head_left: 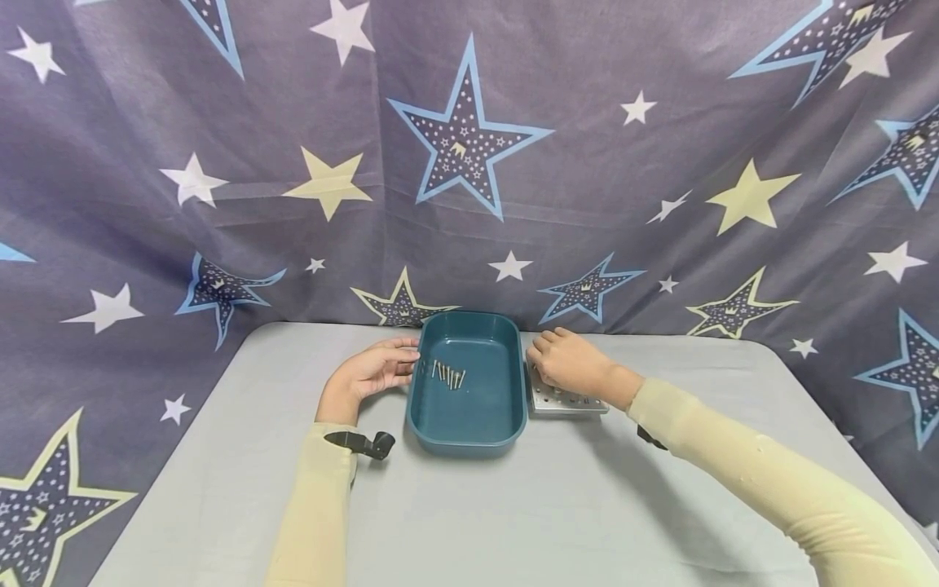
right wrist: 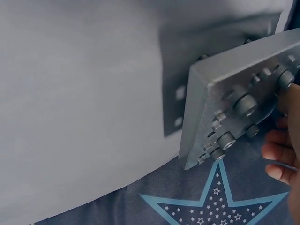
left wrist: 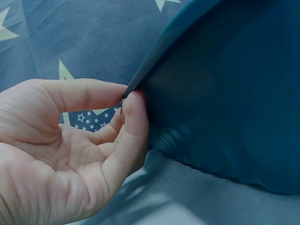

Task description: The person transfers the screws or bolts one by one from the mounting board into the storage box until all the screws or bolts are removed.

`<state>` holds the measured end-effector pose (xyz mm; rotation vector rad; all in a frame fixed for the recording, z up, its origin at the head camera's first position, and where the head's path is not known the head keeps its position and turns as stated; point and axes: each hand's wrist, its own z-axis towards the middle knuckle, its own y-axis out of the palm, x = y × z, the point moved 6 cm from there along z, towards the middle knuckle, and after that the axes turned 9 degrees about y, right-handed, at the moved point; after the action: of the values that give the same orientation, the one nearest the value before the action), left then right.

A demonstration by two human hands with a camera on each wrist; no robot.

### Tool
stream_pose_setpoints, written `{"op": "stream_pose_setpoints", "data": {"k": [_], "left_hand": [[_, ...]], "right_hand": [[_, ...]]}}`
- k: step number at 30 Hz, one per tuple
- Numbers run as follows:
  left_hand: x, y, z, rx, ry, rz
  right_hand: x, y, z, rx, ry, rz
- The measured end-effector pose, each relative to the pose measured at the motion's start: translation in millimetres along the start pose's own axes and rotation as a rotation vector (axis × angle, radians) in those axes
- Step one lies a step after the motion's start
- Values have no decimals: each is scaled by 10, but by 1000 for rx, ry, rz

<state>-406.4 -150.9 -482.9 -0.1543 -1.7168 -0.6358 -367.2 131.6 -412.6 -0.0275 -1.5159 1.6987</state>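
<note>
A deep blue-green tray (head_left: 469, 444) stands on the table. My left hand (head_left: 379, 367) pinches its left rim; in the left wrist view, thumb and index finger (left wrist: 136, 112) meet at that rim. Several slim brass-coloured screws (head_left: 449, 377) lie in a row inside the tray, near its left side. Just right of the tray is a metal block (head_left: 568, 405) with holes and several socket-head bolts (right wrist: 226, 139) standing out of its face. My right hand (head_left: 572, 361) is over the block, fingers curled at a bolt (right wrist: 285, 78); its fingertips are partly out of sight.
A pale cloth covers the table (head_left: 469, 522). Close behind the tray and block hangs a dark curtain (head_left: 587, 204) with stars. A black strap with a small camera (head_left: 381, 445) sits on my left wrist.
</note>
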Motion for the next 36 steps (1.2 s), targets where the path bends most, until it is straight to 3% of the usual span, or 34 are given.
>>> {"op": "stream_pose_setpoints", "data": {"k": [8, 24, 36], "left_hand": [[-14, -8, 3, 6, 1, 0], [-12, -17, 0, 3, 4, -1], [-11, -19, 2, 4, 3, -11]], "right_hand": [[10, 26, 4, -39, 0, 17], [24, 16, -7, -10, 48, 135], [25, -4, 12, -43, 88, 181]]}}
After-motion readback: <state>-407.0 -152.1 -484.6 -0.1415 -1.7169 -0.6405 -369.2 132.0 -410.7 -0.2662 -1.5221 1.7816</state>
